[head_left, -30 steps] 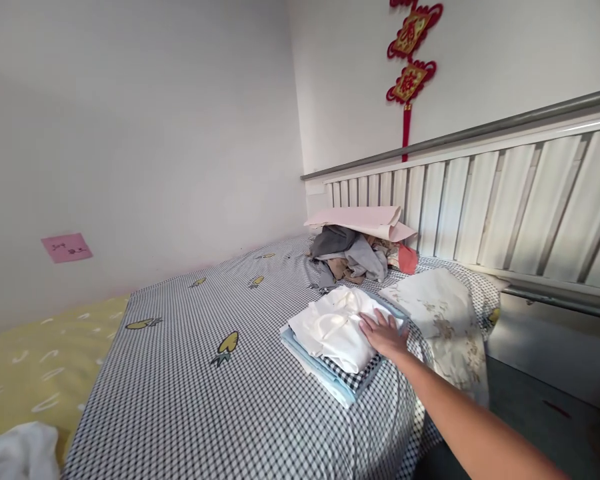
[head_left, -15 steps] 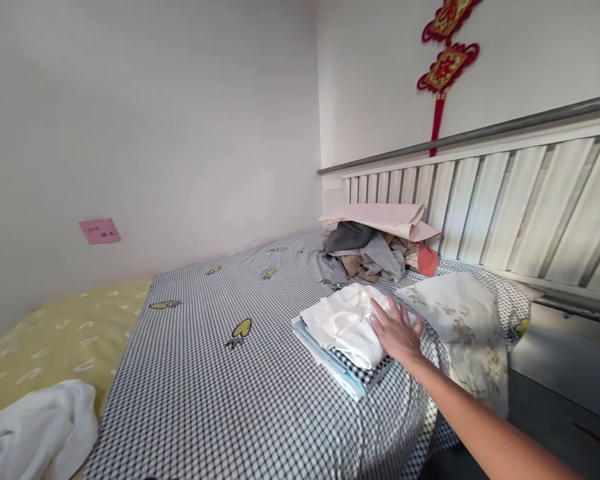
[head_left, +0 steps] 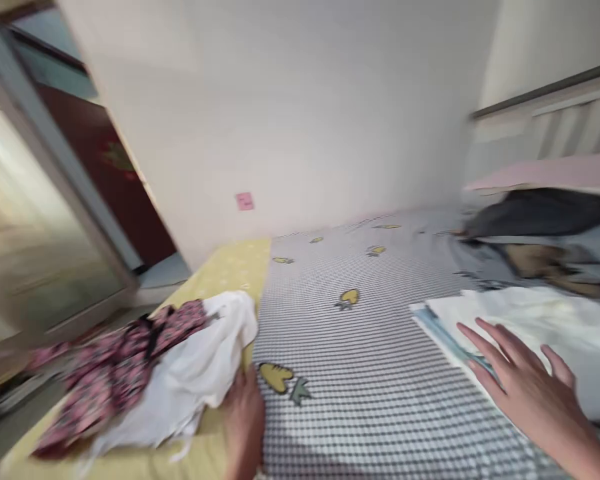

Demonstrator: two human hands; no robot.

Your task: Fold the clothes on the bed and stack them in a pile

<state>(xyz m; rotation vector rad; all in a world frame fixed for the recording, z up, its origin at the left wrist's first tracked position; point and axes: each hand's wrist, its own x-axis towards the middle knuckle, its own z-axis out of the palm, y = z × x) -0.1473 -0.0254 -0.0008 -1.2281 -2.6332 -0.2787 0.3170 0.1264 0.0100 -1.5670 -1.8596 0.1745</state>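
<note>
My left hand (head_left: pixel 244 417) is at the right edge of a crumpled white garment (head_left: pixel 203 357) on the yellow bedding. Its fingertips are blurred and partly hidden by the cloth, so I cannot make out a grip. Beside the white garment lies a pink-and-black patterned garment (head_left: pixel 113 370). On the right, my right hand (head_left: pixel 525 383) has its fingers spread over the near left side of a folded stack. The top of that stack is a white folded garment (head_left: pixel 555 320), with a light blue folded cloth (head_left: pixel 443 333) showing underneath.
The checked bed sheet (head_left: pixel 330 340) with yellow pineapple prints spans the middle. Dark and brown clothes (head_left: pixel 540 220) are heaped at the right under a pink sheet (head_left: pixel 570 172). A pink note (head_left: pixel 245 201) is on the wall, and a doorway (head_left: pixel 100 160) stands at the left.
The view has swung left, bringing the doorway and the patterned garment in. My left hand has come into view at the white garment. My right hand remains spread at the stack.
</note>
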